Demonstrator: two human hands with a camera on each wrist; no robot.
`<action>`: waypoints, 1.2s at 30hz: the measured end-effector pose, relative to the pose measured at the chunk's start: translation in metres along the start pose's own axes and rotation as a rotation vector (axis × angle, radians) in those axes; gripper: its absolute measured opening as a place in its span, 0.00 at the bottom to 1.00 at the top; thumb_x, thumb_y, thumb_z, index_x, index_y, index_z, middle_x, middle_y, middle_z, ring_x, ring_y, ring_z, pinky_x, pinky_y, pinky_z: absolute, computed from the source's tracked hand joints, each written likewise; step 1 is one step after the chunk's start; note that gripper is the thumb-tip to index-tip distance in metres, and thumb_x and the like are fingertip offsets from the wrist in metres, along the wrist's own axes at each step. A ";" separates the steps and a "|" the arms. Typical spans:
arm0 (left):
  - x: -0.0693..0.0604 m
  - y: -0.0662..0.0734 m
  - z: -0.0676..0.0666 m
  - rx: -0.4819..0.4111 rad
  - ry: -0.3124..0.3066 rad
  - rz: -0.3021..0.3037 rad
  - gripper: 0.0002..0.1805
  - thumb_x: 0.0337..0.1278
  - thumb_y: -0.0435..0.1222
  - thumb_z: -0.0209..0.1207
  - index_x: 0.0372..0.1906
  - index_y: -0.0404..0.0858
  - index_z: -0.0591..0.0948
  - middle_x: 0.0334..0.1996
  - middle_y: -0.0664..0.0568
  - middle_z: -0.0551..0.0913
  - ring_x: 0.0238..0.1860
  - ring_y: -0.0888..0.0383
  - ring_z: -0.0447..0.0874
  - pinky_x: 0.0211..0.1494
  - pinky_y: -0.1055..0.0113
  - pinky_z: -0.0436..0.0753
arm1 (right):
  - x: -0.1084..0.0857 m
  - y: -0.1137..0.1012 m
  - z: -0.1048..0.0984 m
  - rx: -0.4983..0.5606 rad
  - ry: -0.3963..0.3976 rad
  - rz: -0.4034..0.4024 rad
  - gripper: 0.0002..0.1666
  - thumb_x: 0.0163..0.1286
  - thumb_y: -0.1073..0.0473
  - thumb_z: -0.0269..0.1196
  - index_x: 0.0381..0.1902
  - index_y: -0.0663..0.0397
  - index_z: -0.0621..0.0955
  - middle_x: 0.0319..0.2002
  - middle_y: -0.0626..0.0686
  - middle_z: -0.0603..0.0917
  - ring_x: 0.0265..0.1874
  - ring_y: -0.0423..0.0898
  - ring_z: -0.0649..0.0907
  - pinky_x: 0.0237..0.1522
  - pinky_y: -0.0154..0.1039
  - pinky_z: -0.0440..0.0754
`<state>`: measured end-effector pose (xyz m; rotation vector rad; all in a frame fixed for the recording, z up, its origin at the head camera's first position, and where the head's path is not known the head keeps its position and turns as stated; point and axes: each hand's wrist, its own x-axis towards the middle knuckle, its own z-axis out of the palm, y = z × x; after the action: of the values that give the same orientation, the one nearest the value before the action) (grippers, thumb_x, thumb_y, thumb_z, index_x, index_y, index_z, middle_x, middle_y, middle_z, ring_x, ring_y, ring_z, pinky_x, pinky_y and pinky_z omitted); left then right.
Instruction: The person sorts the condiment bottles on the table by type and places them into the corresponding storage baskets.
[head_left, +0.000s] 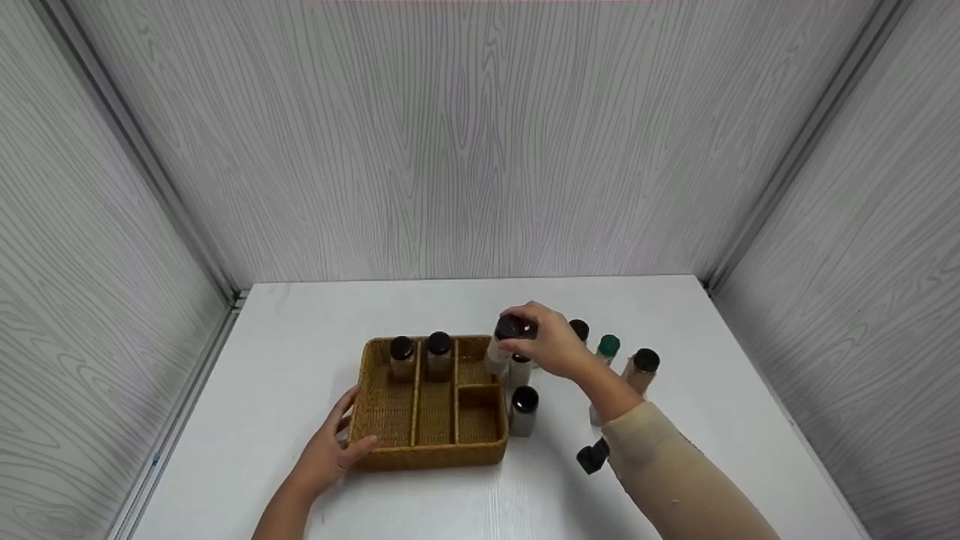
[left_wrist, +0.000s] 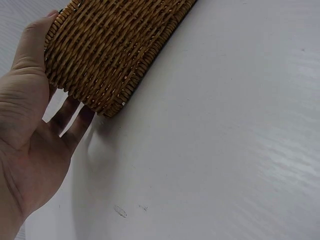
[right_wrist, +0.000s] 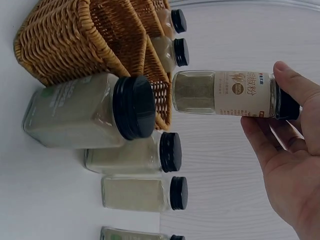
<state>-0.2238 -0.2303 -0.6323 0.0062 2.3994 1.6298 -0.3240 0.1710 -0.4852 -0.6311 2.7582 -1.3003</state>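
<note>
A brown wicker basket (head_left: 427, 457) with several compartments sits on the white table. My left hand (head_left: 328, 452) grips its front left corner, thumb on the front side and fingers round the left side, also seen in the left wrist view (left_wrist: 35, 135). My right hand (head_left: 553, 346) pinches the black cap of a glass spice jar (right_wrist: 200, 92) holding greyish powder under a pale label. In the head view this jar is over the back right compartment, slightly tilted. Two black-capped jars, one at left (head_left: 402, 366) and one in the middle (head_left: 439, 364), stand in the back of the basket.
Right of the basket stand several jars, among them a black-capped jar (head_left: 524, 412), a green-capped jar (head_left: 608, 346) and a taller black-capped one (head_left: 643, 367). A black cap (head_left: 590, 459) shows beside the right sleeve. Panelled walls (head_left: 465, 150) enclose the table.
</note>
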 end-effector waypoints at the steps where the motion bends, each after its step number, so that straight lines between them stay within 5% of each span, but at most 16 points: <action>1: 0.000 0.000 0.000 -0.001 0.000 -0.002 0.57 0.69 0.51 0.72 0.90 0.61 0.46 0.91 0.44 0.44 0.88 0.30 0.50 0.84 0.35 0.68 | 0.002 0.001 0.003 0.006 -0.005 -0.003 0.31 0.69 0.54 0.78 0.68 0.55 0.84 0.57 0.57 0.86 0.56 0.52 0.87 0.57 0.47 0.91; 14: 0.002 -0.001 0.003 -0.023 -0.009 0.003 0.57 0.70 0.50 0.71 0.90 0.61 0.46 0.91 0.45 0.43 0.88 0.29 0.48 0.84 0.33 0.66 | 0.021 0.018 0.031 0.014 -0.047 0.024 0.29 0.72 0.57 0.76 0.68 0.56 0.83 0.60 0.60 0.86 0.62 0.61 0.88 0.62 0.52 0.90; 36: 0.000 -0.003 0.005 -0.037 -0.012 -0.007 0.55 0.71 0.51 0.70 0.90 0.63 0.46 0.91 0.45 0.44 0.88 0.28 0.48 0.84 0.33 0.67 | 0.031 0.032 0.061 -0.121 -0.068 0.048 0.26 0.68 0.58 0.79 0.62 0.56 0.87 0.56 0.60 0.86 0.61 0.58 0.87 0.65 0.55 0.88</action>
<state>-0.2227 -0.2270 -0.6363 0.0018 2.3579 1.6656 -0.3524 0.1332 -0.5442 -0.5989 2.7949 -1.0885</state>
